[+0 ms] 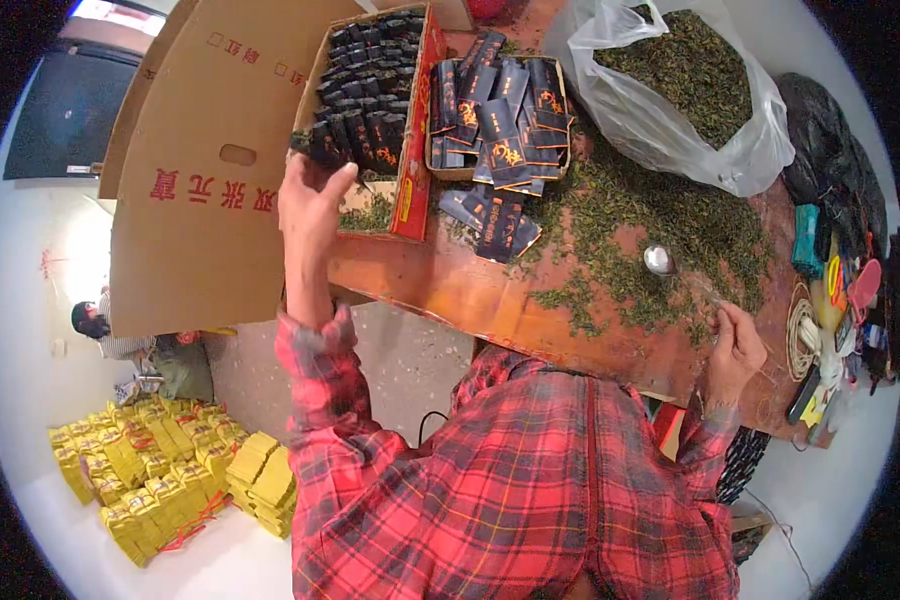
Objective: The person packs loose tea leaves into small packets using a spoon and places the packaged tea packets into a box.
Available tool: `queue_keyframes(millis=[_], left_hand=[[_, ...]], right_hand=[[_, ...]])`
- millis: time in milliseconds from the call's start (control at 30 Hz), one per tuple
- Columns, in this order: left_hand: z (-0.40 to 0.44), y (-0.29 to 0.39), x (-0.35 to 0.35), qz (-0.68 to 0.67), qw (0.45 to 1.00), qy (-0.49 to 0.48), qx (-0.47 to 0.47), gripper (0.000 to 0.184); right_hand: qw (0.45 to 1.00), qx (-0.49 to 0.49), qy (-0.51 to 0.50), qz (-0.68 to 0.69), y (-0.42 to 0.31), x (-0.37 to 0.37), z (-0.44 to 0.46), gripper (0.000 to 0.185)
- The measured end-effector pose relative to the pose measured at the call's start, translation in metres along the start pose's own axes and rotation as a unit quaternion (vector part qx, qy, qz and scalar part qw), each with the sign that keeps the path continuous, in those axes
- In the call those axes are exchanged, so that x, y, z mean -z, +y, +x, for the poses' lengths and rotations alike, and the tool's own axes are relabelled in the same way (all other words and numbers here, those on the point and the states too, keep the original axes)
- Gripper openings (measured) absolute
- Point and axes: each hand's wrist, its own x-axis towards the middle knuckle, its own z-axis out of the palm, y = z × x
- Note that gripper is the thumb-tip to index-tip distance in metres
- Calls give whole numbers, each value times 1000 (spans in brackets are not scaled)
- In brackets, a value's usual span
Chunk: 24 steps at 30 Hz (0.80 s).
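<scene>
l hand [315, 195], 10 o'clock: fingers curved at black, orange-printed packets [358, 130] in red-sided cardboard box [420, 150], grip unclear. r hand [737, 345], 3 o'clock, pinches round-bowled silver metal spoon [658, 260]. best: packets upright, spoon lvl.

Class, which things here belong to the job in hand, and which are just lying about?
Likely job things:
silver metal spoon, by the right hand
loose dark-green leaves
red-sided cardboard box of black packets, at the left hand
flat black pouches with orange lettering
clear plastic bag

Likely lying about:
stacked yellow packages
pink rounded object
crumpled black bag
</scene>
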Motion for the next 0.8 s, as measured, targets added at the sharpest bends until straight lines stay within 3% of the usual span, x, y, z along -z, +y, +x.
queue_keyframes(millis=[133,167,300,800], left_hand=[[43,-48,6,182,982,6,44,44],[61,-85,10,196,979,13,53,57],[68,-95,-6,337,937,66,64,78],[96,-130,-19,406,910,57,64,75]], right_hand=[[1000,-13,0,0,-4,-8,-1,11],[1000,-17,2,-9,-4,-9,-2,11],[999,-9,-14,-49,9,-12,-7,10],[995,-9,-41,-89,4,-31,-4,10]])
